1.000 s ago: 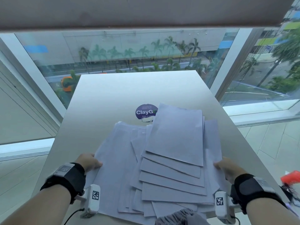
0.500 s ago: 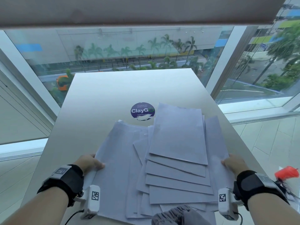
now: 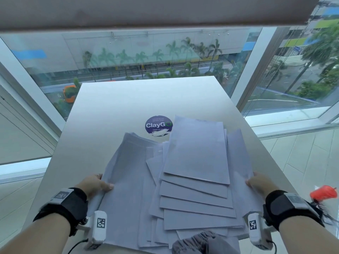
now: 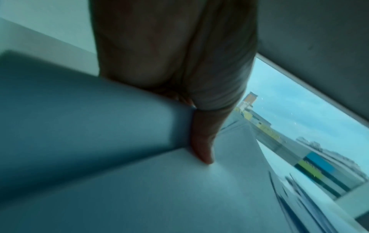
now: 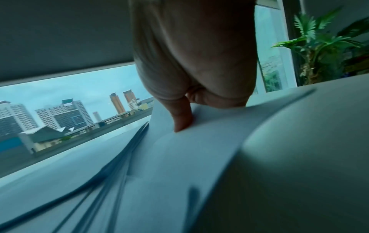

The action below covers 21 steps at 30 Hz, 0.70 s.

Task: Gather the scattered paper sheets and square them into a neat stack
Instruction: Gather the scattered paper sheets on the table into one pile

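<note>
Hands (image 3: 95,184) (image 3: 260,182) pinch fanned paper sheets' (image 3: 194,180) opposite edges.

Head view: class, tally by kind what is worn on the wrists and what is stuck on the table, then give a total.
Black wrist straps: 2
White tagged camera units: 2
Round purple sticker: 1
Total: 5

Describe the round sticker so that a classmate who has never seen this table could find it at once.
Start at the grey table by the window. Just beyond the far edge of the fanned paper sheets lies the sticker. It is the only round, purple thing there, printed "ClayGo", with one sheet corner overlapping it.
</note>
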{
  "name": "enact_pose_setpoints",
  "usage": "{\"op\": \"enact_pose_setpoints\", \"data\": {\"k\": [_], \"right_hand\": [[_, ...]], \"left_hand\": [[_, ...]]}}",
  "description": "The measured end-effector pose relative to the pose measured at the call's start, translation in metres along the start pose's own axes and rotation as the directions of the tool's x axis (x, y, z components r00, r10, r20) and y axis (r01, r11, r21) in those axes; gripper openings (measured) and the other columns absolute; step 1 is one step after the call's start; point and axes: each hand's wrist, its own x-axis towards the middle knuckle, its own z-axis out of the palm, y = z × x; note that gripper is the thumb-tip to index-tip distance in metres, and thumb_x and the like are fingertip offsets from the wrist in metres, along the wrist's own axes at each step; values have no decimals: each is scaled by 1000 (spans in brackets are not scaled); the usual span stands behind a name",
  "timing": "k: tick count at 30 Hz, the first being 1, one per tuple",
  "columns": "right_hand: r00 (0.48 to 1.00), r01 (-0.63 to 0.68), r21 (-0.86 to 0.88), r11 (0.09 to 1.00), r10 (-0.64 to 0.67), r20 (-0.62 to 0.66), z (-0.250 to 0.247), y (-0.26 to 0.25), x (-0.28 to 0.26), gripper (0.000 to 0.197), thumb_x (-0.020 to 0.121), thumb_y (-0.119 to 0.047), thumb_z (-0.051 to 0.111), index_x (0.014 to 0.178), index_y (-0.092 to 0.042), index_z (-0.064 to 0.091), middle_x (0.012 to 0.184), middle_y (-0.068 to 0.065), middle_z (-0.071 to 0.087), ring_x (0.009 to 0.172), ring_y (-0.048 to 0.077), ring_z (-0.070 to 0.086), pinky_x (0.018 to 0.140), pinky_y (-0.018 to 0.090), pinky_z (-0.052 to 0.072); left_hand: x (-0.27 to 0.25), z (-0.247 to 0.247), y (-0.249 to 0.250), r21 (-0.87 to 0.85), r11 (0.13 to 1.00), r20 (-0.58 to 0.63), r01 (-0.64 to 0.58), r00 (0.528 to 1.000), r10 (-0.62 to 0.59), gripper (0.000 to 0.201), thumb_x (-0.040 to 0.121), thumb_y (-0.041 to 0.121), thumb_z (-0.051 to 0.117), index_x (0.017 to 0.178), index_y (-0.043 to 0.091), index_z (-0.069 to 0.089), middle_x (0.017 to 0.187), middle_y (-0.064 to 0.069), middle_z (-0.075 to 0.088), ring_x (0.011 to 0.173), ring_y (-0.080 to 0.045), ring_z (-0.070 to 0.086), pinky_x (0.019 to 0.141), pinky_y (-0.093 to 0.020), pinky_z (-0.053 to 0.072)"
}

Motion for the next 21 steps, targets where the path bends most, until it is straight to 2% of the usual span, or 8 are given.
{"op": "enact_pose_setpoints", "data": {"k": [1,3,5,8,11,15,19,21], "right_hand": [[1000,11,-8,1000,-11,20,5,-4,-1,33,87,0,46,119,2,55,110,21,60,92,31,54,77,37,45],[1000,24,-30,999,-24,2,11,-9,1,30,89,-5,48,116,5,54,112,23,61,94,31,54,83,39,46],[999,26,4,1000,-26,-22,9,-8,3,29,87,-5,49,114,3,57,107,21,62,93,32,56,82,38,46],[997,20,55,998,-16,-72,-1,0,6,30,82,1,52,110,-1,63,101,20,64,94,36,60,79,37,46],[996,28,36,999,-25,-85,-3,-1,5,30,81,3,51,109,2,63,103,22,65,94,37,60,80,37,46],[997,42,-28,999,-43,-58,0,-11,4,28,84,2,49,108,3,62,92,14,57,83,30,50,73,29,37],[997,70,-34,997,-71,-19,8,-19,1,21,85,0,52,102,4,62,95,17,59,84,29,51,72,29,37],[996,84,-39,996,-85,-30,7,-18,0,19,85,-2,53,101,4,62,95,18,60,83,28,50,72,29,37]], "left_hand": [[0,5,0,5,1000,7,5,1000,-5,16,78,-19,59,90,-10,61,67,-18,68,52,-30,63,48,-34,56],[2,14,0,20,1000,18,2,1000,-2,24,77,-18,60,101,-14,59,85,-24,65,67,-32,61,61,-38,56],[3,14,1,33,999,17,-7,1000,7,23,77,-17,62,99,-13,59,87,-26,65,70,-34,62,69,-42,54],[3,2,4,-12,1000,14,-16,1000,16,12,78,-18,59,85,-8,61,57,-16,67,43,-27,64,45,-31,56],[1,-13,9,-34,999,47,-10,999,12,11,81,-14,57,90,-8,61,63,-20,68,46,-30,64,49,-36,57],[-2,-17,12,-89,996,137,19,991,-7,11,85,-9,52,90,-6,60,73,-25,67,54,-34,66,53,-40,58],[-4,7,11,-32,999,98,24,995,-20,13,84,-15,51,85,-6,60,60,-19,67,44,-30,64,41,-33,55],[-4,10,13,2,1000,46,2,999,-2,12,81,-18,53,85,-8,59,61,-19,66,39,-26,63,37,-29,53]]}}
